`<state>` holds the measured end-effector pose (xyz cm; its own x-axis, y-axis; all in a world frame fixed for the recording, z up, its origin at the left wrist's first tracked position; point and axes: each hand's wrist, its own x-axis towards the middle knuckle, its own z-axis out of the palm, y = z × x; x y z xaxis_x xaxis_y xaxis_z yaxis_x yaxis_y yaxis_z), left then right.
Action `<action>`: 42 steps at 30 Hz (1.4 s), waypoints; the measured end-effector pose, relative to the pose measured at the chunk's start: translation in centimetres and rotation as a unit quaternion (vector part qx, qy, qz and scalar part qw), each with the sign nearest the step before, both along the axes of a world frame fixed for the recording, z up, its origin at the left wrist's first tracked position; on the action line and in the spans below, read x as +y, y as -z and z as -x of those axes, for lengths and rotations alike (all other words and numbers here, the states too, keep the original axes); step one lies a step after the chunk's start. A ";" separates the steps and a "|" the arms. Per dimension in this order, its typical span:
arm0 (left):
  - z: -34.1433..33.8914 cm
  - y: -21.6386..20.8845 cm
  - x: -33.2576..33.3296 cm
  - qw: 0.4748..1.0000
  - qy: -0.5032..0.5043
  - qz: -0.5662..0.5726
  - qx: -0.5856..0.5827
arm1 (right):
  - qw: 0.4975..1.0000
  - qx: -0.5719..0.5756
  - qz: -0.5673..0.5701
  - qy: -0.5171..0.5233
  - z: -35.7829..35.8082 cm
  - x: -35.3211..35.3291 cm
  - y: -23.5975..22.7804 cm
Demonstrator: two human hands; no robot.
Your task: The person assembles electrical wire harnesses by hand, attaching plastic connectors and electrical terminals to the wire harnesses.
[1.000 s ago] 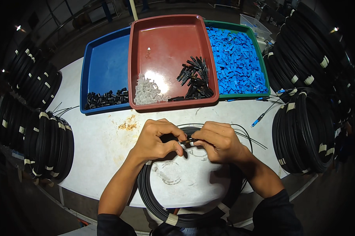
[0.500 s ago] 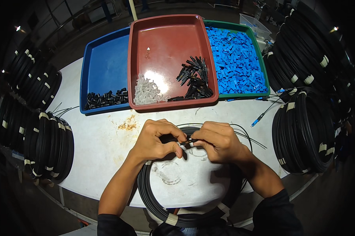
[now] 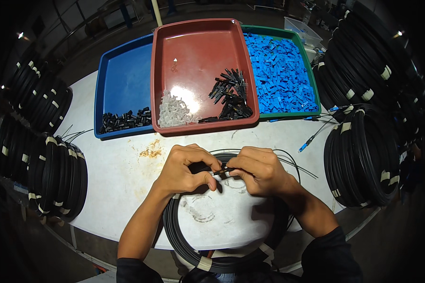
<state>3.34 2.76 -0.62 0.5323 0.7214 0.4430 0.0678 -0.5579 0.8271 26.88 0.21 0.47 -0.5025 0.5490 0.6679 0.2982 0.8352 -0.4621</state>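
Head view showed my left hand (image 3: 188, 170) and right hand (image 3: 259, 170) pinching a small black connector (image 3: 223, 170) between them, its long axis lying left-right above the white worktop (image 3: 113, 188). Behind, the blue tray (image 3: 123, 80) held black caps, the red tray (image 3: 198, 52) clear and black parts, the green tray (image 3: 278, 31) blue pieces.

red tray (image 3: 193, 42): glossy plastic, glare spot mid-frame | blue tray (image 3: 123, 80): smooth plastic | table (image 3: 113, 188): matt white, scuffed and stained | cable coil (image 3: 184, 236): black rubbery sheath, paper-ish tape | blue pieces (image 3: 278, 70) upper right: matt plastic
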 end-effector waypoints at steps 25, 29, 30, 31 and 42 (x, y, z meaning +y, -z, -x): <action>1.0 1.1 0.2 0.994 -0.064 0.056 -0.065 | 0.999 -0.034 0.037 0.007 -0.1 0.2 0.8; 0.6 1.1 0.6 0.989 -0.116 0.038 -0.084 | 0.998 -0.021 0.063 -0.005 -0.2 0.5 1.3; 0.3 0.6 1.2 0.990 -0.106 0.036 -0.085 | 0.997 -0.021 0.067 -0.009 -0.3 0.5 1.4; 0.4 0.0 1.9 0.993 -0.110 0.008 -0.031 | 0.997 -0.021 0.073 -0.007 -0.4 0.4 1.3; -10.1 -10.3 11.8 0.924 0.032 -0.293 0.245 | 0.995 -0.016 0.093 -0.016 -0.1 0.4 2.4</action>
